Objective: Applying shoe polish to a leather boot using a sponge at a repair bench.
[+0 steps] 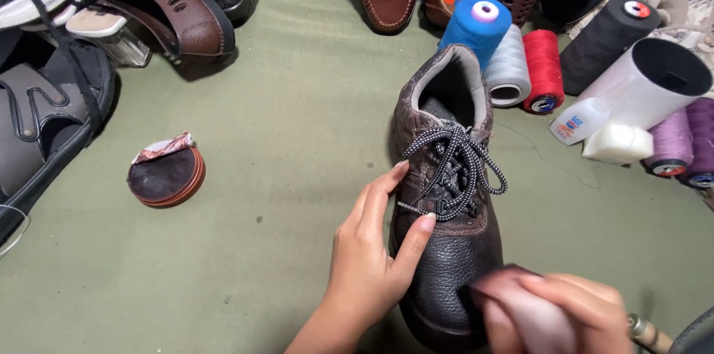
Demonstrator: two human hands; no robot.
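A dark brown leather lace-up boot (pixel 446 250) stands on the olive green cloth (pixel 297 138), toe toward me, with black-and-white speckled laces. My left hand (pixel 372 257) grips the boot's left side, thumb resting on the tongue near the laces. My right hand (pixel 573 317), blurred, presses a pinkish cloth (pixel 513 298) against the boot's toe at its right side.
An open round tin of dark polish (pixel 165 173) lies to the left. Thread spools in blue (pixel 476 27), grey (pixel 509 64), red (pixel 543 68), black and purple stand behind the boot, by a white cylinder (pixel 647 86) and small bottle (pixel 580 122). Sandals and shoes line the back and left.
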